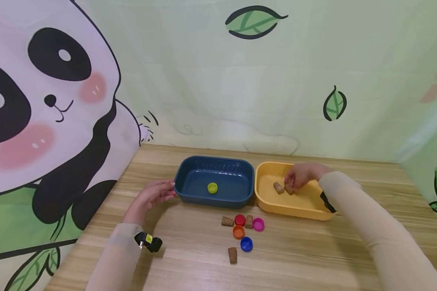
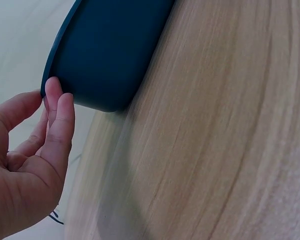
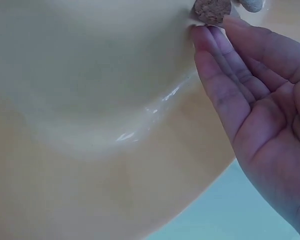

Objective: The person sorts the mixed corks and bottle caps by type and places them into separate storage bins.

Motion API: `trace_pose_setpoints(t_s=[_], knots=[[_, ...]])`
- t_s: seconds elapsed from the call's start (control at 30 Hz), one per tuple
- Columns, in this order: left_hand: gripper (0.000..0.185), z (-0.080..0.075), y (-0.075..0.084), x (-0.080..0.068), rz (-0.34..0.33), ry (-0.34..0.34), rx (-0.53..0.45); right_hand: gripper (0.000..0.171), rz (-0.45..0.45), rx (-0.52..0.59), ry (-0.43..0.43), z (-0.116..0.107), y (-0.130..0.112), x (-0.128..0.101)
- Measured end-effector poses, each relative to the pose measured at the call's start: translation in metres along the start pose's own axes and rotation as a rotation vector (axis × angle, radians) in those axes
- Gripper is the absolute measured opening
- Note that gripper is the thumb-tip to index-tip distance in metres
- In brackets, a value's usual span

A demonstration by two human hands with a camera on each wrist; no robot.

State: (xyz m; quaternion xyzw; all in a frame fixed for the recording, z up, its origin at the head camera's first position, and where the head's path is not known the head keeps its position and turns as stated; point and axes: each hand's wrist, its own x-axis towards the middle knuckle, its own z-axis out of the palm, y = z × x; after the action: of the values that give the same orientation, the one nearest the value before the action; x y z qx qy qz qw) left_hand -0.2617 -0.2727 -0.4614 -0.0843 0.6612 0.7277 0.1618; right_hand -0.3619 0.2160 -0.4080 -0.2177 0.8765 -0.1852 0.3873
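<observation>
A dark blue tray stands mid-table with a yellow-green cap inside. My left hand rests at its left end, straight fingertips touching the tray's outer wall. To its right is a yellow tray holding two corks. My right hand reaches into it, fingers over the right cork. In the right wrist view the fingers are nearly straight, tips touching a cork on the tray floor.
In front of the trays lie three loose corks and red, magenta, orange and blue caps. A panda curtain hangs on the left and a leaf-print curtain behind.
</observation>
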Motion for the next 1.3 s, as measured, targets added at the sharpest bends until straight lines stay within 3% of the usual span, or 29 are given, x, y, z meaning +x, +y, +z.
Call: trace_pose_setpoints(t_s=[0.23,0.6,0.73,1.07,1.3], knots=[[0.047,0.000,0.002,-0.002,0.002,-0.004,-0.005,0.033,-0.027,-0.187,0.063,-0.010,-0.009,-0.010],[0.045,0.001,-0.002,0.001,-0.005,0.005,-0.023,0.033,-0.028,-0.110,0.124,-0.018,-0.017,-0.036],[0.048,0.002,-0.004,0.001,-0.010,0.015,-0.024,0.030,-0.084,-0.131,0.214,-0.021,-0.023,-0.054],[0.043,0.000,-0.004,0.000,-0.007,0.014,-0.010,0.028,-0.133,-0.023,0.485,-0.015,-0.037,-0.093],[0.038,0.000,-0.001,0.001,-0.013,0.026,-0.011,0.030,-0.152,0.054,0.565,-0.005,-0.053,-0.111]])
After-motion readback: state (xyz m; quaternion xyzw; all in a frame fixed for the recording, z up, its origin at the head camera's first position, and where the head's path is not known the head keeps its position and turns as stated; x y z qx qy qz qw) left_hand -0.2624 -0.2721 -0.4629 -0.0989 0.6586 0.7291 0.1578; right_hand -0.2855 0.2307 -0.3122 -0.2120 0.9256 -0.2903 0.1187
